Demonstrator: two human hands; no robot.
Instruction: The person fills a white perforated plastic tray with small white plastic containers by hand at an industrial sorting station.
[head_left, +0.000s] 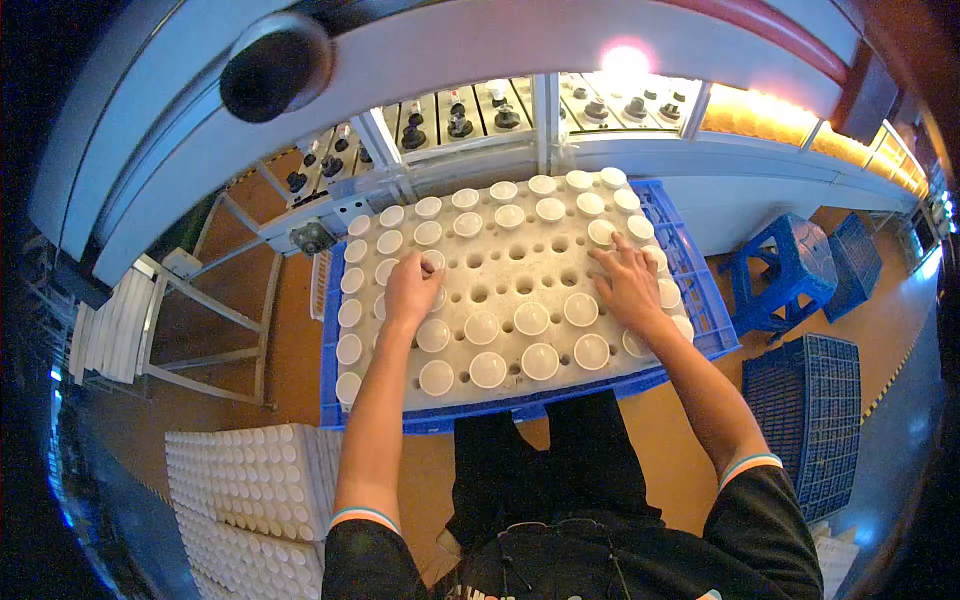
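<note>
The person leans over a pale board pitted with round holes, which lies on a blue crate directly in front of the body, and both bare forearms reach forward onto it from either side. The left arm runs almost straight up from its dark sleeve, the wrist slightly bent, so that the left hand is over the left-centre part of the board with its back turned up. Its fingers are curled inward against a white cup near their tips; whether they grip it or merely touch it cannot be told. The right arm slants inward from the lower right, bringing the right hand palm down over the right part of the board. Its fingers are spread and loosely bent, clasping nothing that can be seen, with the foremost fingertips just beside another cup. White cups stand in rows around the board, their round tops facing up, while bare holes show in the middle, between the two hands. To the person's right are a blue stool and a dark blue basket; at the lower left, stacked white trays carry round white shapes.
</note>
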